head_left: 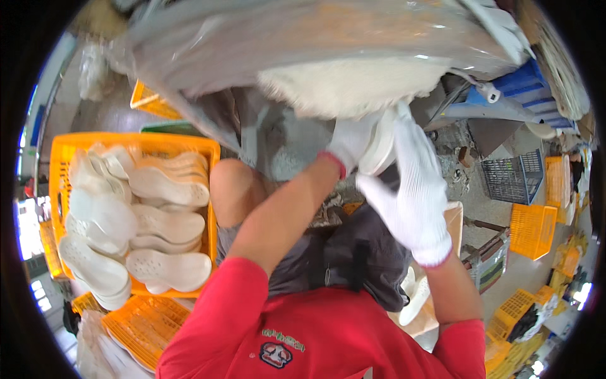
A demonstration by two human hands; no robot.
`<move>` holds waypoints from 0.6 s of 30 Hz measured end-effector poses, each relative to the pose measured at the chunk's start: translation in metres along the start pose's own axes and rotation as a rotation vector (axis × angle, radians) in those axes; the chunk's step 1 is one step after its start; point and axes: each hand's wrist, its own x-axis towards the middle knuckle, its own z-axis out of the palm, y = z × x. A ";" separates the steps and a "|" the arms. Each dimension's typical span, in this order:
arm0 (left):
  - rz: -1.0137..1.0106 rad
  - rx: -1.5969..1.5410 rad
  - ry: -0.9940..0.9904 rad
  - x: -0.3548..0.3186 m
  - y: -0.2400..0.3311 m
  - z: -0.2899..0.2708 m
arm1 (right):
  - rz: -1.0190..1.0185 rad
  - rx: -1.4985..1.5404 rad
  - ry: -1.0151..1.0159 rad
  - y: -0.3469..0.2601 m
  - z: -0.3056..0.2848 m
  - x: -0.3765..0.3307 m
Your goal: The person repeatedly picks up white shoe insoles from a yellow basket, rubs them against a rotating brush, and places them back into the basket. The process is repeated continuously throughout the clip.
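Note:
A white shoe sole [379,150] is held upright in my left hand [351,140], which wears a white knit glove. Its fingers are partly hidden behind the sole. My right hand [411,196], gloved too, lies along the sole's right side with straight fingers and the thumb stuck out; whether it presses on the sole I cannot tell. Just above both hands hangs a fluffy cream-white pad or wheel [353,85], under a grey machine hood [284,47] wrapped in clear plastic. The sole's upper end is close to the fluff; contact cannot be made out.
At my left an orange crate [136,138] holds stacks of white soles [169,268]. Another orange crate [146,328] is below it. More soles [416,302] lie in a box by my right leg. A dark crate [514,177] and an orange crate [532,230] stand at right.

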 end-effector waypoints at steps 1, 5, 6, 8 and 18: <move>-0.089 -0.233 -0.039 0.006 -0.006 0.000 | -0.131 -0.182 -0.089 0.003 -0.003 -0.008; -0.296 -0.577 -0.316 -0.023 -0.023 -0.025 | -0.334 -0.366 -0.197 0.037 0.004 -0.023; -0.234 -0.702 -0.456 -0.036 -0.023 -0.032 | -0.412 -0.343 -0.093 0.044 0.018 -0.025; -0.222 -1.200 -0.310 -0.064 -0.023 -0.039 | -0.415 -0.277 -0.134 0.018 0.029 -0.043; -0.215 -0.834 0.095 -0.004 -0.012 -0.066 | -0.164 -0.231 -0.010 -0.015 0.066 -0.002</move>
